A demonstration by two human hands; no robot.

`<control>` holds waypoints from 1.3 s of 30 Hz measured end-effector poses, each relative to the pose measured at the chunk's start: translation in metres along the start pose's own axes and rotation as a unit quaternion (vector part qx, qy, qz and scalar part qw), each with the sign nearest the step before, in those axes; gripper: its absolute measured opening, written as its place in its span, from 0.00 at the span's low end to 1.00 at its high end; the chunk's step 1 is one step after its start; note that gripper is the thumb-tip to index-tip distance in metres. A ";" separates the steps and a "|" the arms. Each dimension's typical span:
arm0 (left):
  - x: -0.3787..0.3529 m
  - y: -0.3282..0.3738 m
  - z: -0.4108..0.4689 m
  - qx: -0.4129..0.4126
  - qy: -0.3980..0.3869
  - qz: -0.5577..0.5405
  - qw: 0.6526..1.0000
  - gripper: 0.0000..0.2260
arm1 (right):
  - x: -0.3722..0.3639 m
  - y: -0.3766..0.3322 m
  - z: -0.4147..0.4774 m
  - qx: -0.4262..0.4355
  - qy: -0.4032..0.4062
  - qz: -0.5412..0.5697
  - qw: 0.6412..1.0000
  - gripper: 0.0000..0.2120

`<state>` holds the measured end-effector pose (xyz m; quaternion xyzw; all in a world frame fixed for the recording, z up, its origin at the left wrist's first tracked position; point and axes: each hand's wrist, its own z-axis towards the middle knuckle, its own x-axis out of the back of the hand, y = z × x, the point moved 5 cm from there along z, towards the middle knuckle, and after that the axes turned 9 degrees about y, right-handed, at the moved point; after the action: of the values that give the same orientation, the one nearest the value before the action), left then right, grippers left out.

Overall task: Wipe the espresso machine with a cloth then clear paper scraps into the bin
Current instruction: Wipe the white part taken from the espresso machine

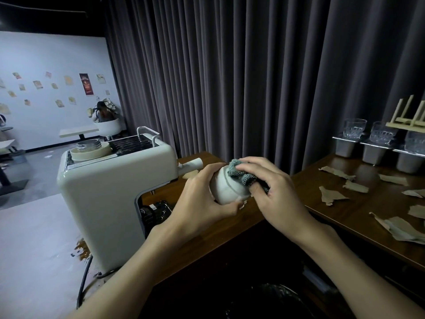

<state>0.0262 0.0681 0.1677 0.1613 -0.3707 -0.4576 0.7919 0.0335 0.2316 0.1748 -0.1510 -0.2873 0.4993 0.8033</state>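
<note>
Head view: the espresso machine [110, 192] stands at the left end of the wooden worktop [368, 203]. Just off its right side, above the worktop's front edge, the left hand [202, 199] wraps fingers and thumb around a rounded white part [226, 189]; whether it is joined to the machine I cannot tell. The right hand [273, 192] curls over a grey-green cloth [241, 173], pressing it onto the part's top. Torn paper scraps [331, 195] lie scattered along the right stretch, well apart from both hands. A dark bin [264, 300] shows dimly below the front edge.
</note>
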 end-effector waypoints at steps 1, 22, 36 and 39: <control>0.001 0.000 0.000 -0.001 0.006 -0.010 1.000 0.35 | 0.001 0.001 0.000 -0.008 -0.001 0.001 1.000 0.20; 0.023 -0.001 0.003 -0.024 0.025 -0.050 0.998 0.33 | -0.012 -0.027 -0.012 0.082 0.021 -0.052 0.995 0.14; 0.020 -0.002 -0.004 -0.043 0.003 -0.015 0.999 0.34 | -0.016 -0.025 -0.010 0.068 0.003 -0.071 0.995 0.18; 0.017 0.001 -0.008 -0.070 -0.018 0.011 0.997 0.35 | -0.009 -0.013 0.001 -0.004 0.025 -0.008 1.000 0.14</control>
<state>0.0378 0.0542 0.1708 0.0931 -0.3536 -0.4767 0.7994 0.0390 0.2176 0.1802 -0.1640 -0.2702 0.4876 0.8138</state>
